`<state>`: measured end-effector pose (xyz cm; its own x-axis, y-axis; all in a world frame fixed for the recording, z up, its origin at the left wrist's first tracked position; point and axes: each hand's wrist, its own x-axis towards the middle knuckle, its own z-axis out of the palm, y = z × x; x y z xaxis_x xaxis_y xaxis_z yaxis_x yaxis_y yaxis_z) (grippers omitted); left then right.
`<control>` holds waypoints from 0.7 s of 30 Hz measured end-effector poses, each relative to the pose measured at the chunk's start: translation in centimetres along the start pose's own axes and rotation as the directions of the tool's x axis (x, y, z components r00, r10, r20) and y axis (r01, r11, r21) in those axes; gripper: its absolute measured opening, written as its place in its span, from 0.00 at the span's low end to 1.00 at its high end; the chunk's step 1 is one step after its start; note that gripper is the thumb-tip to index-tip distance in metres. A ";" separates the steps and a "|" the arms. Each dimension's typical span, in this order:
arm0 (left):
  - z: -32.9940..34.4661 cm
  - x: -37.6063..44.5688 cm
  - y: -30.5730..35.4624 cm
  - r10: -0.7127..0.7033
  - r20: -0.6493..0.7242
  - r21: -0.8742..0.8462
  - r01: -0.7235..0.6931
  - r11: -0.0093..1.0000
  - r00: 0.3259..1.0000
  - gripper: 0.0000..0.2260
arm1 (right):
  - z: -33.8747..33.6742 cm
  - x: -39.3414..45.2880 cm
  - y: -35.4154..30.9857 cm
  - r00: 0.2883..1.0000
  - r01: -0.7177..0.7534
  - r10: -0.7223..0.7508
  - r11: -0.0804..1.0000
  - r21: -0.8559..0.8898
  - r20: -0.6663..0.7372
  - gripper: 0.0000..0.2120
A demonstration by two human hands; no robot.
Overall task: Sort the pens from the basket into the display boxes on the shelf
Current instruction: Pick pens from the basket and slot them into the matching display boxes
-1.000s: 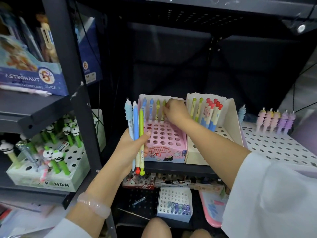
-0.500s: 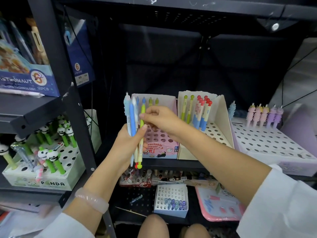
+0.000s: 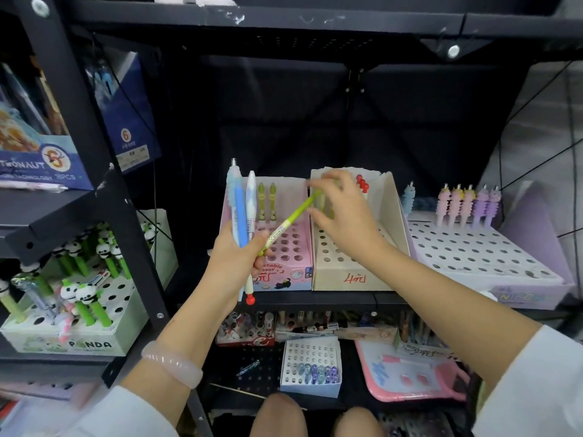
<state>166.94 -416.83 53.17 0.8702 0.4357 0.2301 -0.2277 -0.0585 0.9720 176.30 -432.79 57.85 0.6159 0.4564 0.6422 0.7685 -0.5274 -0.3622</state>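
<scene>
My left hand (image 3: 235, 264) grips a small bunch of blue and white pens (image 3: 241, 212) upright in front of the pink display box (image 3: 284, 247). My right hand (image 3: 344, 212) pinches the top of a green pen (image 3: 288, 223), which slants down toward my left hand. The hand hovers over the cream display box (image 3: 353, 272), blurred by motion. Two green pens (image 3: 266, 200) stand in the back row of the pink box. Red-capped pens (image 3: 362, 184) show behind my right hand in the cream box.
A lilac box (image 3: 473, 257) with several pastel pens (image 3: 467, 203) stands at the right. A panda pen box (image 3: 72, 298) sits on the left shelf beyond a black upright post (image 3: 104, 171). Below lie a small white box (image 3: 310, 367) and a pink tray (image 3: 410, 376).
My right hand left the pink box's back row, took the green pen from the bunch in my left hand, and has drawn it out to the right toward the cream box.
</scene>
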 end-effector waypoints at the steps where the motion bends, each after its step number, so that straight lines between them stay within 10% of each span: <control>1: 0.4 0.0 0.2 0.004 0.010 0.004 -0.004 1.000 1.000 0.05 | -0.3 -0.4 0.1 0.982 0.191 -0.187 0.972 -0.135 0.040 0.18; 7: 3.1 -0.2 0.7 0.020 0.042 -0.025 -0.019 1.000 0.999 0.01 | 0.0 -1.3 0.8 0.873 0.488 -0.457 0.832 -0.263 0.171 0.09; 11: 2.9 0.1 0.7 0.002 0.017 -0.031 -0.002 1.000 1.000 0.02 | -0.3 0.3 2.1 0.992 0.123 -0.123 0.992 -0.033 0.004 0.02; 15: 2.4 0.3 0.4 -0.037 0.013 -0.066 0.038 0.997 0.999 0.02 | -0.9 2.6 3.0 0.963 -0.250 0.270 0.913 0.324 -0.019 0.03; 21: 2.7 0.3 -0.2 -0.082 0.014 -0.090 0.082 0.993 0.997 0.03 | 0.5 3.5 2.8 0.944 -0.329 0.319 0.933 0.143 0.088 0.07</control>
<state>168.42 -419.09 53.21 0.8918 0.4267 0.1507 -0.1934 0.0584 0.9794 180.68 -432.31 58.69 0.8415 0.3260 0.4308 0.5398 -0.5396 -0.6461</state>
